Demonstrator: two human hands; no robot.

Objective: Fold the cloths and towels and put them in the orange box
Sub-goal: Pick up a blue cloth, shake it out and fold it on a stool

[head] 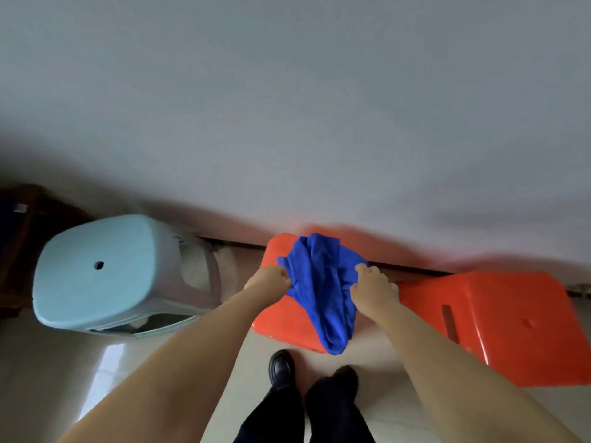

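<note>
A crumpled blue cloth point(323, 292) lies on an orange plastic stool point(281, 318) straight ahead, its lower end hanging over the stool's near edge. My left hand point(270, 278) pinches the cloth's left edge. My right hand point(372, 287) grips the cloth's right side, fingers closed into the fabric. A second orange plastic piece point(511, 324), box-like with a slot in its side, stands to the right against the wall; its inside is hidden.
A light blue plastic stool point(102, 270) stands to the left. A grey wall point(287, 107) rises right behind the stools. My dark shoes point(281, 367) and trousers stand on the pale tiled floor point(48, 378). Something dark sits at far left.
</note>
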